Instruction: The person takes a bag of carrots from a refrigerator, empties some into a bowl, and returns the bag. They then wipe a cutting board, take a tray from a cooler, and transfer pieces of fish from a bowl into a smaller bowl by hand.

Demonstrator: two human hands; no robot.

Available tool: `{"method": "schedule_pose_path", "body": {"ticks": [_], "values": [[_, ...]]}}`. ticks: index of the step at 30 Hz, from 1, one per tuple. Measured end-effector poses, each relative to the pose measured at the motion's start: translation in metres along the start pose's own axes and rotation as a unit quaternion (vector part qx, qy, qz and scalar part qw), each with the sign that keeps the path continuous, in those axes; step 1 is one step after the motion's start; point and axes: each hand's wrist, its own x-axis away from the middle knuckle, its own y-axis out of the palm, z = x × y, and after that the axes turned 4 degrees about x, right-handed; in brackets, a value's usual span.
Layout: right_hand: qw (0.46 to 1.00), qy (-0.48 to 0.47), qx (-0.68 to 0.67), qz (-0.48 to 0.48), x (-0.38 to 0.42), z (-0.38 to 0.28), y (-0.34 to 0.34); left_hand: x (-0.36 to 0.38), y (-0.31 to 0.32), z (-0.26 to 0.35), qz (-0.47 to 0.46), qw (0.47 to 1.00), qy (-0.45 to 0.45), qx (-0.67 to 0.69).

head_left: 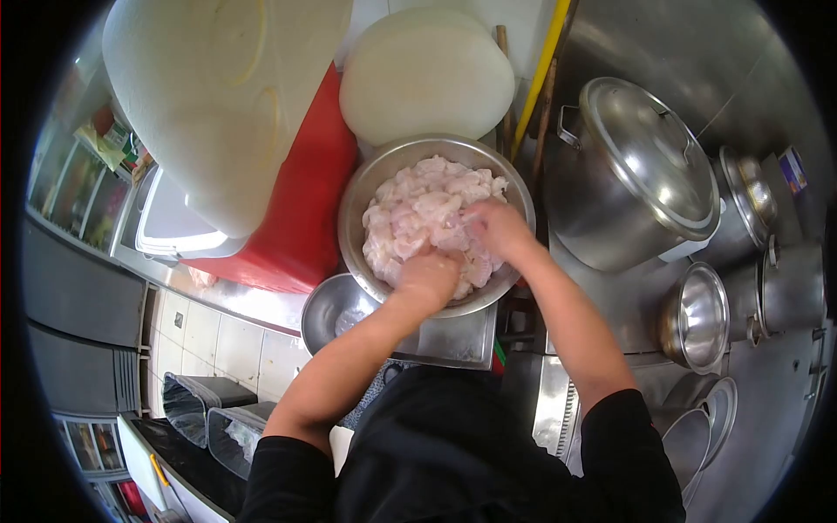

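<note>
Steel worktop (628,296) carries a large lidded pot (632,174) and a wide metal bowl (366,187) heaped with raw pale meat pieces (418,209). Both hands are sunk in the meat: left hand (429,275) curled loosely into it at the near rim, right hand (495,228) spread over the pile; whether either grips a piece cannot be told.

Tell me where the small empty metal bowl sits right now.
In the head view, the small empty bowl sits lower left of the big bowl of raw meat, partly tucked under its rim, just beside the person's left forearm.

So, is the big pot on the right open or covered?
Covered. A metal lid sits on the big pot, hiding its inside.
</note>
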Motion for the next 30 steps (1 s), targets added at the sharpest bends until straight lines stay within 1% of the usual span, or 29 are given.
{"method": "schedule_pose_path", "body": {"ticks": [1, 2, 4, 5, 6, 8, 9, 11, 12, 14, 15, 16, 17, 19, 20, 21, 22, 23, 26, 27, 29, 30], "values": [[0.995, 0.073, -0.051, -0.033, -0.007, 0.006, -0.004, 0.012, -0.012, -0.005, 0.014, 0.998, -0.026, 0.047], [0.993, 0.097, -0.052, -0.044, -0.004, -0.002, -0.026, 0.025, -0.026, -0.011, 0.026, 0.994, -0.051, 0.093], [0.996, 0.082, -0.037, -0.020, -0.004, 0.008, -0.029, 0.061, -0.045, -0.024, 0.077, 0.969, -0.094, 0.213], [0.997, 0.072, -0.027, -0.007, -0.005, 0.011, -0.030, 0.077, -0.043, -0.037, 0.115, 0.961, -0.090, 0.234], [0.994, 0.026, -0.001, 0.105, 0.006, 0.003, -0.027, 0.092, -0.040, -0.050, 0.152, 0.952, -0.084, 0.254], [0.993, -0.031, 0.110, -0.042, 0.012, -0.005, -0.036, 0.121, -0.031, -0.072, 0.170, 0.950, -0.103, 0.239], [0.977, -0.061, 0.166, -0.117, 0.014, -0.008, -0.037, 0.130, -0.027, -0.076, 0.160, 0.957, -0.107, 0.217], [0.951, -0.139, 0.161, -0.224, 0.021, 0.006, 0.010, 0.147, -0.024, -0.076, 0.141, 0.968, -0.117, 0.174], [0.946, -0.153, 0.182, -0.219, 0.026, -0.001, 0.012, 0.145, -0.021, -0.075, 0.155, 0.965, -0.110, 0.181], [0.936, -0.179, 0.226, -0.203, 0.030, -0.016, 0.007, 0.136, -0.028, -0.064, 0.136, 0.959, -0.089, 0.231], [0.937, -0.182, 0.220, -0.199, 0.028, -0.015, 0.008, 0.131, -0.030, -0.058, 0.124, 0.956, -0.077, 0.255], [0.940, -0.184, 0.214, -0.194, 0.026, -0.013, 0.010, 0.126, -0.031, -0.053, 0.100, 0.950, -0.091, 0.282], [0.942, -0.186, 0.208, -0.188, 0.024, -0.011, 0.009, 0.123, -0.032, -0.049, 0.102, 0.950, -0.088, 0.280], [0.960, -0.156, 0.126, -0.194, 0.012, -0.010, 0.003, 0.120, -0.037, -0.041, 0.105, 0.951, -0.084, 0.278], [0.967, -0.140, 0.083, -0.198, 0.008, -0.012, 0.000, 0.117, -0.039, -0.036, 0.137, 0.947, -0.059, 0.284], [0.971, -0.071, -0.060, -0.218, 0.008, -0.013, -0.005, 0.110, -0.040, -0.034, 0.117, 0.931, -0.058, 0.340], [0.951, 0.000, -0.203, -0.232, 0.011, -0.026, -0.021, 0.100, -0.041, -0.033, 0.097, 0.912, -0.057, 0.393], [0.906, 0.072, -0.340, -0.240, 0.014, -0.035, -0.029, 0.090, -0.041, -0.032, 0.077, 0.891, -0.055, 0.444], [0.862, 0.093, -0.448, -0.216, 0.010, -0.040, -0.019, 0.050, -0.020, -0.031, 0.118, 0.815, -0.003, 0.567], [0.845, 0.100, -0.483, -0.205, 0.009, -0.043, -0.018, 0.042, -0.015, -0.034, 0.103, 0.803, 0.007, 0.587], [0.906, 0.089, -0.371, -0.181, 0.005, -0.053, -0.022, 0.030, -0.013, -0.037, 0.069, 0.777, 0.028, 0.625], [0.931, 0.086, -0.313, -0.166, 0.005, -0.057, -0.023, 0.026, -0.010, -0.037, 0.072, 0.781, 0.031, 0.620]]}}
